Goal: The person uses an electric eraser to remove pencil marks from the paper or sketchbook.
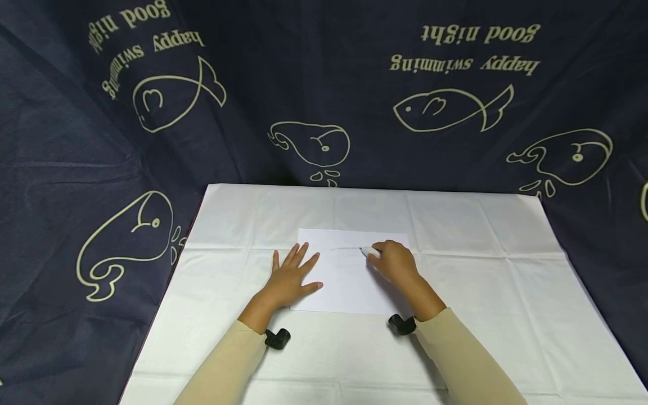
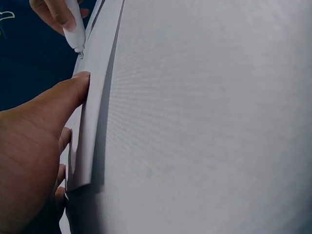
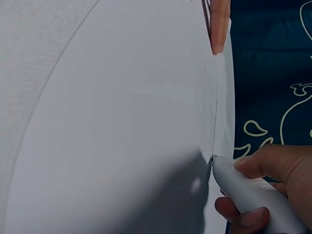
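A sheet of white paper (image 1: 349,287) lies on the white-covered table. My left hand (image 1: 289,281) rests flat with spread fingers on its left part; in the left wrist view the thumb (image 2: 73,92) lies by the sheet's edge. My right hand (image 1: 397,263) grips a thick white pen (image 3: 248,187) with a small metal tip, pointing left. That tip touches the paper in its upper part, at the end of a thin, faint line (image 1: 344,248) running left to right. A fingertip (image 3: 219,36) of the left hand shows at the line's far end in the right wrist view.
White cloth with fold creases covers the table (image 1: 481,292). Dark blue fabric (image 1: 364,73) printed with fish, whales and lettering hangs behind and at the sides. Each wrist carries a small black camera, one by the left sleeve (image 1: 217,365), one by the right sleeve (image 1: 466,354).
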`<act>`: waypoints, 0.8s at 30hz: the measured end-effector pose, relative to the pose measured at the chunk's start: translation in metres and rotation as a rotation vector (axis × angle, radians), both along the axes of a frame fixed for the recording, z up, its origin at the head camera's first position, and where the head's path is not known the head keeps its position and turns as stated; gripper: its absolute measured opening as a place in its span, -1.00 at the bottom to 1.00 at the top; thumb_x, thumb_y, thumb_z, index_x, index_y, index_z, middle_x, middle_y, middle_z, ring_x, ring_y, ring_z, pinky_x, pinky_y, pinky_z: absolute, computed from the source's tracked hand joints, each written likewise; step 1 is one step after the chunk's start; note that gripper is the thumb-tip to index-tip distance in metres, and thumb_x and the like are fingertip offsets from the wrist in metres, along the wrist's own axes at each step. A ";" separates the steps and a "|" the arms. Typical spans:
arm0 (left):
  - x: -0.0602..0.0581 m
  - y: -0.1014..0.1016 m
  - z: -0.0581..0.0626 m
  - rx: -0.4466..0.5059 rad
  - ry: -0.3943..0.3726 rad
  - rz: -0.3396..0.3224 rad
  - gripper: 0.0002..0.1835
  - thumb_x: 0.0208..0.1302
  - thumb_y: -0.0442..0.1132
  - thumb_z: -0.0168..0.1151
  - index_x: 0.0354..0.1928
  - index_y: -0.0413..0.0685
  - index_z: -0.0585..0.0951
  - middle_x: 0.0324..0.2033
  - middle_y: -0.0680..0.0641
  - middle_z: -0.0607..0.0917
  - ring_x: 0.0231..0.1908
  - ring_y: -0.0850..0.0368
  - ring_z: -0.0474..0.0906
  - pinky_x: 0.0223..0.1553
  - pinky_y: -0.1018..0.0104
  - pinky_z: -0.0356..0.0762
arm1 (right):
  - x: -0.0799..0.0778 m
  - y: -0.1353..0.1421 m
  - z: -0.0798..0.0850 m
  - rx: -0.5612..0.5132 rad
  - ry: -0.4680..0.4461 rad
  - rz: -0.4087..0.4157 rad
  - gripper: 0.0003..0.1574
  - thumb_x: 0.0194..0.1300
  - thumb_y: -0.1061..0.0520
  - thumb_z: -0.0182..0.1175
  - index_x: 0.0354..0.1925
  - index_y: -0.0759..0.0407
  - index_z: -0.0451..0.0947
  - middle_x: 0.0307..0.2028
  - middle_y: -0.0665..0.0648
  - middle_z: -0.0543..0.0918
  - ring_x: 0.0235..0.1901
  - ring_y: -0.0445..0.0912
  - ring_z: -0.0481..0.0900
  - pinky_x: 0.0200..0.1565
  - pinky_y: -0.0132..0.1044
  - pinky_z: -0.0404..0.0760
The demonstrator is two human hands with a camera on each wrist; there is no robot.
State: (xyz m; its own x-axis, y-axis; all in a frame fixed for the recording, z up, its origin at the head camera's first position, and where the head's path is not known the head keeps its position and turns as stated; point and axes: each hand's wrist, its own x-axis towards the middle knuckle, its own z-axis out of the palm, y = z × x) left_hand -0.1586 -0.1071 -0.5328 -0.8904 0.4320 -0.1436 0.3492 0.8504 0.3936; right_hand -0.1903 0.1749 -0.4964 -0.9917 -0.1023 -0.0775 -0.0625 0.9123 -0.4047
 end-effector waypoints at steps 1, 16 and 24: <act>0.000 0.000 0.000 -0.001 0.000 0.000 -0.17 0.41 0.32 0.08 0.60 0.21 0.14 0.64 -0.08 -0.09 0.64 -0.10 -0.27 0.46 -0.49 -0.46 | 0.000 0.000 0.000 0.000 0.006 0.006 -0.57 0.32 0.04 0.28 0.08 0.21 0.70 -0.12 0.32 0.75 -0.18 0.17 0.70 -0.20 0.06 0.63; 0.000 0.000 -0.002 0.003 0.002 0.003 -0.19 0.41 0.30 0.09 0.59 0.21 0.16 0.63 -0.09 -0.08 0.63 -0.13 -0.26 0.45 -0.50 -0.44 | 0.000 -0.005 -0.002 0.019 0.014 0.042 -0.53 0.34 0.01 0.26 0.10 0.24 0.69 -0.07 0.32 0.75 -0.05 0.25 0.70 -0.05 0.12 0.65; 0.001 0.001 0.002 -0.007 0.000 0.006 -0.18 0.41 0.31 0.08 0.59 0.21 0.15 0.63 -0.08 -0.08 0.63 -0.11 -0.27 0.46 -0.49 -0.45 | 0.001 -0.004 0.002 0.028 -0.006 0.031 -0.54 0.34 0.00 0.27 0.09 0.25 0.69 -0.03 0.33 0.74 -0.01 0.26 0.69 -0.03 0.13 0.65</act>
